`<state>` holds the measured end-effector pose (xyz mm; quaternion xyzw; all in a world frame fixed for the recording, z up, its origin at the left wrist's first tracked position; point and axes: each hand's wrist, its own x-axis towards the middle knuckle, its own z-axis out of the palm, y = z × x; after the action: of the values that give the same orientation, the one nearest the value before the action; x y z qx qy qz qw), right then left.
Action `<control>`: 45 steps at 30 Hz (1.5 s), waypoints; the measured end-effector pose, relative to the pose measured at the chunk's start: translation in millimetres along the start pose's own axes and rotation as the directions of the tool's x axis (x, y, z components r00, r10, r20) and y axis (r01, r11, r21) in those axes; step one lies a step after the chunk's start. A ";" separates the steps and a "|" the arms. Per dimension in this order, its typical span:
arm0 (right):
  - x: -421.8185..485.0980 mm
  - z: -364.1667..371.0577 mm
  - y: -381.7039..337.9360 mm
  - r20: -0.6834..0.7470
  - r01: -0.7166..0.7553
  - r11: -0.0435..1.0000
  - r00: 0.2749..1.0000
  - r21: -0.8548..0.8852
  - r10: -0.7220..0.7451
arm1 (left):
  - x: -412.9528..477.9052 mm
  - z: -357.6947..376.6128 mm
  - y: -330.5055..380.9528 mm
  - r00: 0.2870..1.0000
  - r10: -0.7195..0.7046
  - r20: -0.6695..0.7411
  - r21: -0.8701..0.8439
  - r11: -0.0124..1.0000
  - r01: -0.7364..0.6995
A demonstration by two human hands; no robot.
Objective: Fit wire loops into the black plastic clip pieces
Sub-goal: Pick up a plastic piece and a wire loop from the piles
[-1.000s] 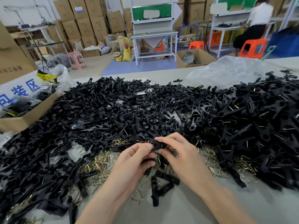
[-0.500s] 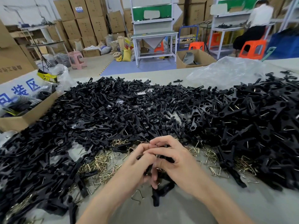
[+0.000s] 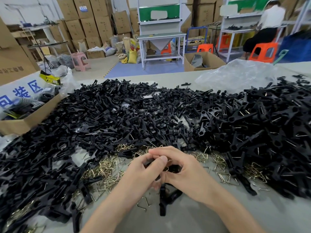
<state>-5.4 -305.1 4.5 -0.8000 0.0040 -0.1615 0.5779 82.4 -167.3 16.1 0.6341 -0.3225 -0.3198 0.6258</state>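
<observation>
As hands [image 3: 143,173] [image 3: 189,174] grip a clip [image 3: 174,168], piles [image 3: 151,115] surround.

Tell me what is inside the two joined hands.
A black plastic clip piece and a brass-coloured wire loop show between the left hand and right hand; the rest is hidden.

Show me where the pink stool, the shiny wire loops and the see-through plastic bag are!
pink stool [image 3: 79,56]: head view, on its seat.
wire loops [image 3: 105,166]: head view, middle of the brassy heap.
plastic bag [image 3: 235,76]: head view, on its crumpled middle.
</observation>
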 end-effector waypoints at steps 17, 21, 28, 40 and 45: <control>5.8 -44.8 -2.1 -0.494 0.144 0.928 0.868 0.344 0.048 | 1.4 -8.4 -4.4 0.995 0.095 0.008 -0.047 0.994 -0.094; 3.6 -71.1 7.3 -0.589 0.178 0.778 0.757 0.602 0.283 | 3.7 -15.0 -5.1 0.922 0.227 -0.315 0.158 0.970 -0.185; 5.0 -25.0 26.0 -0.393 -0.151 0.953 0.919 -0.261 0.038 | 8.8 -46.1 -25.8 0.839 0.363 -0.405 0.854 0.478 0.205; 3.1 -16.5 35.7 -0.199 -0.146 0.828 0.979 -0.542 0.043 | 8.9 -46.6 -25.8 0.866 0.328 -0.378 0.897 0.360 0.255; 0.9 -19.1 26.2 -0.252 -0.127 0.918 0.967 -0.376 0.030 | 7.8 -45.4 -22.3 0.866 0.355 -0.352 0.901 0.380 0.210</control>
<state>-4.9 -331.6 -14.2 -0.8722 0.1385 -0.2300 0.4088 123.9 -146.8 -5.6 0.9154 -0.3022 0.1161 0.2395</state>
